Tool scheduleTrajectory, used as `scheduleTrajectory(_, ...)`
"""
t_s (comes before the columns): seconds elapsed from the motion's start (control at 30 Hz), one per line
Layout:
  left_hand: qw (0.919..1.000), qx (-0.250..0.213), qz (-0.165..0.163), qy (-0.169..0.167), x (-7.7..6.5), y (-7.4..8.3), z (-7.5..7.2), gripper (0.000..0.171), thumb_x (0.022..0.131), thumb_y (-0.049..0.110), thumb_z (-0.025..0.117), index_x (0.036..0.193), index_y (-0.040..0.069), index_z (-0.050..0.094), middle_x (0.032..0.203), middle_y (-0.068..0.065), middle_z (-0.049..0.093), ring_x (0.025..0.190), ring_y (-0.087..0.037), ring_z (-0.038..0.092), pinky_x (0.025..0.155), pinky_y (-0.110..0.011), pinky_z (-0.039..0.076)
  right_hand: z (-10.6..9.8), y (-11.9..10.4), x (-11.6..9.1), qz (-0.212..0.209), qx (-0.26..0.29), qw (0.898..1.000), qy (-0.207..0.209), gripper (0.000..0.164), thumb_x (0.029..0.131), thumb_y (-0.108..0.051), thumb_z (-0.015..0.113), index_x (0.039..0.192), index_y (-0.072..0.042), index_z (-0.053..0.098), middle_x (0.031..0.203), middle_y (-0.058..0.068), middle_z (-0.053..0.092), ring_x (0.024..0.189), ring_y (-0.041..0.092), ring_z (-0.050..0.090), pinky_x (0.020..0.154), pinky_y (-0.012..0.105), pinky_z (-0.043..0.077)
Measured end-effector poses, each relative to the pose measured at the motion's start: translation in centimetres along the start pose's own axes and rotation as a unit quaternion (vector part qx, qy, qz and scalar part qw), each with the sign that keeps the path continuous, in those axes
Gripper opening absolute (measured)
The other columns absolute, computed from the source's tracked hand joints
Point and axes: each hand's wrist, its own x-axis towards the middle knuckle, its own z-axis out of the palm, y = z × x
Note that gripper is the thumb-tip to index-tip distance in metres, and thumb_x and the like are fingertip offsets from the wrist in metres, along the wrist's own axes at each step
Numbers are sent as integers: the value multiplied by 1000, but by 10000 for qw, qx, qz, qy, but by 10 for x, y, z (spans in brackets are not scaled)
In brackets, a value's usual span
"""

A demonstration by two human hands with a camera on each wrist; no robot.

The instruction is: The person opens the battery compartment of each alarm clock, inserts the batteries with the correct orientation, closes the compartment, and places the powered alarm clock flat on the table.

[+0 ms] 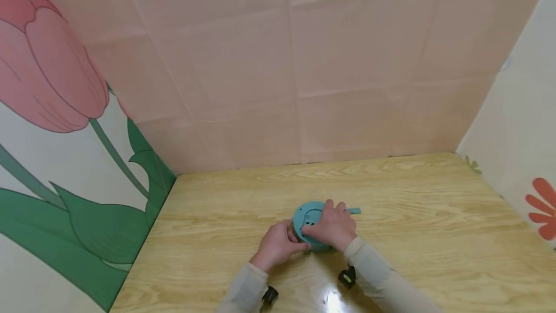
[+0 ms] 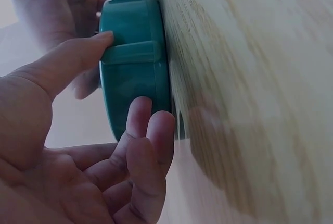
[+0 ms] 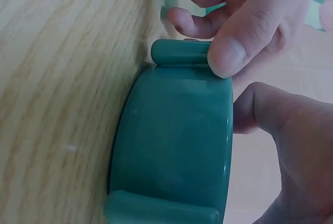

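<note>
A round teal plastic case (image 1: 310,216) is on the wooden desk (image 1: 217,235), near the middle from left to right and toward the near side, with its flat face turned up. This face has a curved groove and several small dark holes; a small mark in it is too small for me to read. The side wall is smooth and glossy, with raised ridges (image 2: 131,52) across it. A short blue tab (image 1: 355,210) shows just right of the case, beyond the right hand (image 1: 333,225); I cannot tell if it is joined to the case.

The left hand (image 1: 275,245) holds the case from the left and near side. Its thumb presses on the side wall beside a ridge, and its other fingers are bent, partly open, around the left side. The right hand grips from the right: its thumb lies on the upper face and its fingers are bent over the far right edge, so the gap between them is filled by the case.

Both arms wear pale sleeves (image 1: 382,274), and a small black device (image 1: 347,277) is at each wrist. Behind the desk hangs a creased pinkish sheet (image 1: 295,71). The left wall shows a large pink tulip (image 1: 56,66), the right wall a red flower (image 1: 545,206).
</note>
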Motion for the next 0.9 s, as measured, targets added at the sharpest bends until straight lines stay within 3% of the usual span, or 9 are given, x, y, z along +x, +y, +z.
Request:
scheduleTrajectory(0.23, 10000, -69, 1, -26, 0, 1, 1, 41, 77, 30, 88, 110, 16, 67, 69, 4, 60, 57, -9, 53, 50, -26, 43, -5, 1, 1, -30, 21, 9999, -156, 97, 66, -59, 79, 127, 8, 46, 105, 28, 49, 87, 37, 53, 66, 50, 50)
scheduleTrajectory(0.47, 9998, -141, -93, -49, 0, 2, 4, 59, 77, 29, 88, 127, 10, 64, 69, 4, 60, 57, -9, 53, 49, -26, 43, -8, 3, 0, 1, -20, 9996, -297, 98, 69, -58, 80, 130, 10, 43, 105, 30, 49, 88, 38, 53, 68, 51, 51)
scheduleTrajectory(0.73, 9999, -85, -47, -49, -1, 2, 4, 44, 76, 30, 88, 111, 13, 67, 68, 5, 60, 56, -9, 53, 48, -26, 44, -9, 9, 2, -62, 199, 9988, -438, 98, 71, -57, 79, 134, 8, 41, 108, 29, 50, 88, 37, 55, 70, 52, 50)
scheduleTrajectory(0.9, 9999, -82, -112, -87, 0, 2, 1, 44, 76, 30, 88, 111, 12, 67, 68, 4, 61, 55, -10, 54, 48, -28, 44, -11, 14, 2, -145, 582, 9969, -506, 97, 73, -53, 79, 138, 7, 40, 113, 31, 50, 89, 39, 56, 72, 53, 50)
